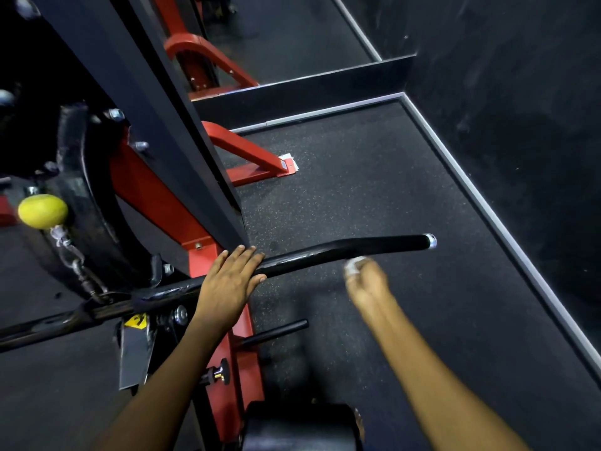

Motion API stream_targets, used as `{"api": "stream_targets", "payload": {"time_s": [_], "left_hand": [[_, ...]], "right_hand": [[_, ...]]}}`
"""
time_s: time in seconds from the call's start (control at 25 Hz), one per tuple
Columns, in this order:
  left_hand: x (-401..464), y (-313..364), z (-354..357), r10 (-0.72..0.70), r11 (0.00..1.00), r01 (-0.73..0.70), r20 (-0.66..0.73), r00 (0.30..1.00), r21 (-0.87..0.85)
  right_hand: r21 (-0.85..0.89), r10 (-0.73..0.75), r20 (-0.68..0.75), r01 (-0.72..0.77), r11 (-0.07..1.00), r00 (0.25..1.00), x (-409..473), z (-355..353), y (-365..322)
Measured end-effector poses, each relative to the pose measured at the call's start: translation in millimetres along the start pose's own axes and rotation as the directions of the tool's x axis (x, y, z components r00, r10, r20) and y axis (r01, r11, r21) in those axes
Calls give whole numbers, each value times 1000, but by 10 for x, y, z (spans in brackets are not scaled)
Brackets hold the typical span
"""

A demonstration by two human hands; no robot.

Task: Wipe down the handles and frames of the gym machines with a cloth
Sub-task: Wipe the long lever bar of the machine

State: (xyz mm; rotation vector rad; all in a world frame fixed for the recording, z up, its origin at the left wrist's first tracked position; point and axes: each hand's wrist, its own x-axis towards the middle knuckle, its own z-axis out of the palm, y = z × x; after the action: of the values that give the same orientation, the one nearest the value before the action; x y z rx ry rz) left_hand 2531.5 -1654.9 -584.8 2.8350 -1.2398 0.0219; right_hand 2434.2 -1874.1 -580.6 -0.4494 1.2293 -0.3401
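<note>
A long black pull-down bar [325,253] runs across the middle of the view, its capped right end at the far right. My left hand [229,281] rests on the bar with straight fingers laid over it, beside the machine's red frame [208,271]. My right hand [367,283], blurred, grips a small white cloth [356,264] just below the bar's right grip section. Whether the cloth touches the bar I cannot tell.
The dark upright column [162,118] and a yellow ball stop [43,211] on the cable stand at the left. A black seat pad [302,428] lies below my arms. Speckled rubber floor [374,190] stretches right to a dark wall [520,125] and a mirror behind.
</note>
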Motion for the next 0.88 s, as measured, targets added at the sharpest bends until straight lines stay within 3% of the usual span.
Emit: {"api": "stream_targets", "payload": {"time_s": [0.08, 0.2, 0.32, 0.4, 0.48, 0.56, 0.64, 0.68, 0.72, 0.76, 0.8, 0.88], "left_hand": [[-4, -2, -10, 2, 1000, -2, 6, 1000, -4], [-38, -57, -27, -8, 999, 9, 18, 1000, -33], [-75, -85, -22, -22, 999, 22, 0, 1000, -38], [-73, -73, -18, -25, 999, 25, 0, 1000, -37], [-72, -81, -34, -23, 999, 23, -2, 1000, -39], [-104, -123, -53, -25, 999, 24, -11, 1000, -42], [-140, -159, -59, -26, 999, 25, -29, 999, -41], [-149, -165, -57, -29, 999, 27, -31, 999, -40], [-151, -164, -52, -36, 999, 35, -23, 999, -39], [-156, -168, -51, -50, 998, 50, -11, 999, -40], [-175, -187, -53, -67, 997, 67, -2, 998, -42], [-266, -280, -70, -99, 994, 99, 4, 995, -41]], "right_hand": [[-121, 72, 134, -56, 991, 988, -250, 100, 211], [-18, 292, 92, -292, 956, 952, -190, 60, 54], [-51, 199, 6, -199, 979, 980, -248, 76, 141], [30, 169, 189, -178, 984, 967, -375, 182, 254], [167, 175, 197, -209, 964, 965, -342, 195, 320], [105, 204, 89, -212, 972, 975, -196, -46, 73], [34, 131, 32, -132, 991, 991, -137, -52, 12], [29, 138, 59, -140, 990, 989, -154, 0, 145], [147, 192, 53, -197, 969, 980, -220, 67, 282], [224, 294, 148, -322, 920, 944, -321, 181, 403], [179, 327, 226, -368, 912, 918, -406, 315, 516], [-25, 261, 136, -260, 965, 956, -541, 365, 629]]}}
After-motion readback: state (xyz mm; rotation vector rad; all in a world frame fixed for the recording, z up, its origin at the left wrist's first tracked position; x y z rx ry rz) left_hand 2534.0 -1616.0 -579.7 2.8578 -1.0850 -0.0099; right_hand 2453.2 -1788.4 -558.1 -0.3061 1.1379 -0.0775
